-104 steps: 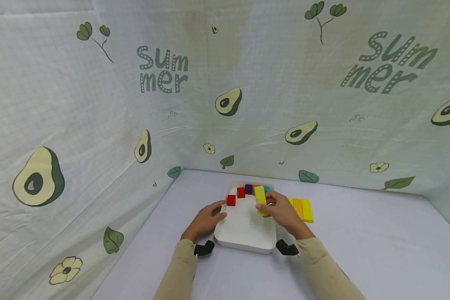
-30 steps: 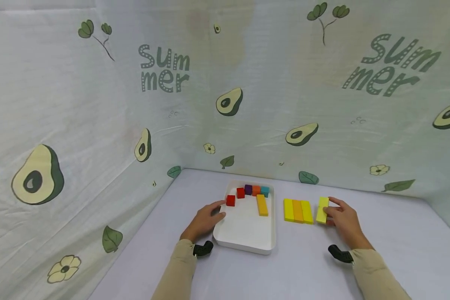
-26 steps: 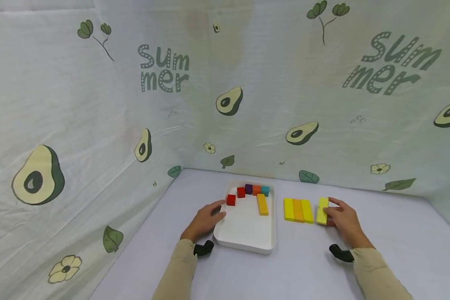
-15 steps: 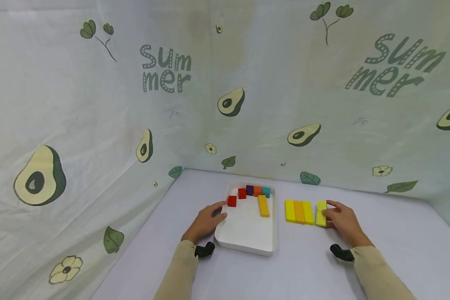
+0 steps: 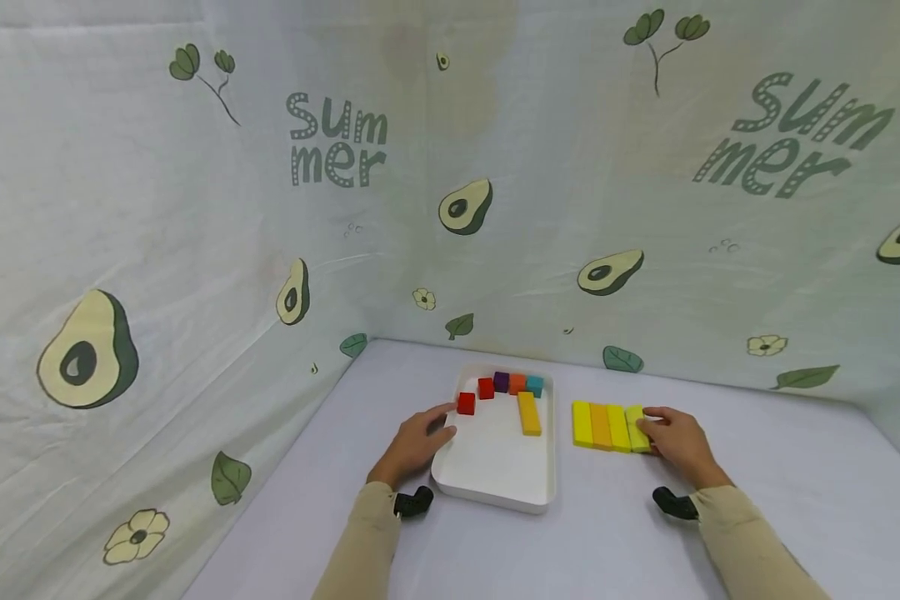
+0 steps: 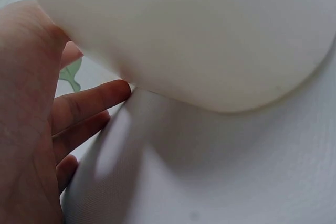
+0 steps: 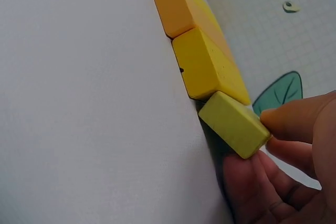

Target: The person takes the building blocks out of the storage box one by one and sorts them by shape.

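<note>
In the head view, my right hand [image 5: 678,442] pinches a yellow block [image 5: 637,429] at the right end of a row on the table. The right wrist view shows this block [image 7: 235,124] tilted, one edge against the neighbouring yellow block [image 7: 207,66], my thumb and fingers at its outer side. Left of it in the row lie an orange block [image 5: 601,427] and another yellow block [image 5: 582,424]. My left hand [image 5: 414,442] touches the left rim of a white tray [image 5: 491,497] with extended fingers; in the left wrist view a fingertip meets the tray wall [image 6: 210,90].
Inside the tray are two red cubes [image 5: 467,403], a purple cube [image 5: 501,382], an orange cube [image 5: 517,384], a blue cube [image 5: 535,386] and a long orange-yellow block [image 5: 529,414]. A printed cloth [image 5: 525,208] hangs behind the white table [image 5: 592,542].
My right hand has carried the yellow block from above the tray to the table, then left against the row. An orange-yellow block now shows in the tray. My left hand has stayed at the rim.
</note>
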The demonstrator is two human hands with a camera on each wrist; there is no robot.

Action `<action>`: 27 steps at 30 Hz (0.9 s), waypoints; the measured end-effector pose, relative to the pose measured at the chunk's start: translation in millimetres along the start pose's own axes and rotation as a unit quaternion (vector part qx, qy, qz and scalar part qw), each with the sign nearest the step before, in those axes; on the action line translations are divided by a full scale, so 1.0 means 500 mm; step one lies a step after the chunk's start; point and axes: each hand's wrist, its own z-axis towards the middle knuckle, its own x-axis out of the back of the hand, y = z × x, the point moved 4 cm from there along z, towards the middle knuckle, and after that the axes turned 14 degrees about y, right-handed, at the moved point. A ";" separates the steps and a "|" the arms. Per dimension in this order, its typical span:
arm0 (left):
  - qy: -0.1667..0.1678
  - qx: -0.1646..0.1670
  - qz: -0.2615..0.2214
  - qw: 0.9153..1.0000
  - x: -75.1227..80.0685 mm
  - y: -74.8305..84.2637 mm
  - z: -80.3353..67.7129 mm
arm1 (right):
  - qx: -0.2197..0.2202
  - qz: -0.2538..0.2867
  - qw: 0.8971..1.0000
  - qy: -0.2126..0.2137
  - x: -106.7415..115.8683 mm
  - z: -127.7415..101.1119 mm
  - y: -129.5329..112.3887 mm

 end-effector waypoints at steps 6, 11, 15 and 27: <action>0.002 -0.005 -0.012 1.000 0.005 0.005 0.001 | 0.003 -0.026 1.000 0.017 -0.003 0.000 -0.016; 0.003 -0.016 -0.003 1.000 0.005 0.001 0.001 | 0.004 -0.049 0.999 0.021 -0.006 0.001 -0.020; 0.001 -0.007 0.007 1.000 0.003 -0.004 -0.002 | -0.003 -0.052 0.998 0.017 -0.009 -0.004 -0.015; 0.004 -0.008 0.007 1.000 0.012 0.017 -0.005 | -0.034 -0.037 0.999 0.017 -0.001 -0.006 -0.013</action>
